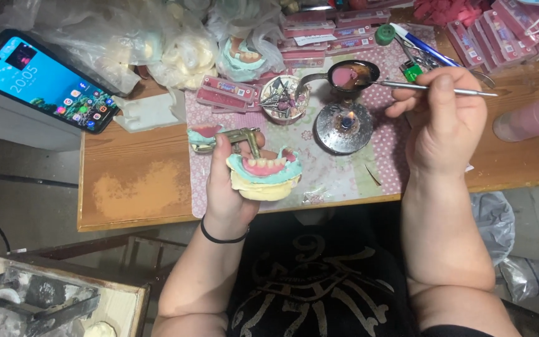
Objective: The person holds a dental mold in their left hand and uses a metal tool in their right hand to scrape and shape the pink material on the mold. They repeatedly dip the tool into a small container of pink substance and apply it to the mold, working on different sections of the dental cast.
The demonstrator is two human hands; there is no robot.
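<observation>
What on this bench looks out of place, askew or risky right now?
The phone lies tilted on a grey box with one corner overhanging the wooden table, so it could slip. A small flame burns in the round burner close to plastic bags. The table's finish is worn pale near its front edge. Nothing looks spilled.

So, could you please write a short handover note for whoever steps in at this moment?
Left hand: holds the denture model on its metal hinged frame, above the table edge.
Right hand: holds a thin metal tool, tip in the spoon of pink wax over the lit burner.
Done: teeth sit in pink wax on the model.
Left: wax on the tool has not yet reached the model.
</observation>
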